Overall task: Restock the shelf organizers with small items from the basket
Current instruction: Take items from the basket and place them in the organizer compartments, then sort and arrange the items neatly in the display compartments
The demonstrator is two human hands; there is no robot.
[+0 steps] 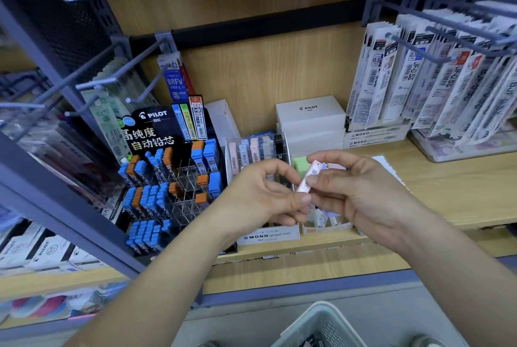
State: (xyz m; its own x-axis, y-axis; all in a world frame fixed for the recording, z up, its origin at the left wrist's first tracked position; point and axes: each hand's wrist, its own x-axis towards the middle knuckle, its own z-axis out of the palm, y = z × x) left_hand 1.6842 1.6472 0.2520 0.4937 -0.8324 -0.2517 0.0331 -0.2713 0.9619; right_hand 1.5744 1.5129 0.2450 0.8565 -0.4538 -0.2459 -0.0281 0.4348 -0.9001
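right hand (361, 190) pinching pink lead case (307, 178) (tilted), left hand (260, 195) pinching its lower end, before clear organizer (253, 150)

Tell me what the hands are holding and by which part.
A small pink lead case. The right hand pinches it around the middle, its upper end sticking out; the left hand pinches its lower end.
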